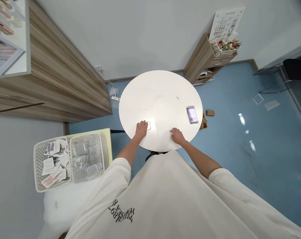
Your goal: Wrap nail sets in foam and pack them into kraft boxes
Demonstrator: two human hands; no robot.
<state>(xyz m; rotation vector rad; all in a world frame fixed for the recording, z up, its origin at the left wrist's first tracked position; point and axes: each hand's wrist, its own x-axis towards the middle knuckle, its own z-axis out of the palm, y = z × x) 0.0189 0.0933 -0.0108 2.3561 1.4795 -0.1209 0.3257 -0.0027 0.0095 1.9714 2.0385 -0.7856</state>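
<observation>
Small white item [148, 125], half hidden under the flat left hand [141, 130], is unclear; right hand [177, 136] lies empty on the table [160, 89].

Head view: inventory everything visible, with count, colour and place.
Round white tabletop: 1, white, centre.
Flat rectangular device: 1, blurred, on the tabletop's right.
Small rectangular frame: 1, white, at the left hand.
Perforated plastic tray: 1, white, lower left, holding printed packets and clear plastic packs.
Wood-grain cabinet: 1, brown, upper left.
Wooden drawer unit: 1, brown, far right, under a white basket.
Cardboard piece: 1, brown, on the blue floor.
Left hand: 1, on the tabletop.
Right hand: 1, on the tabletop.
</observation>
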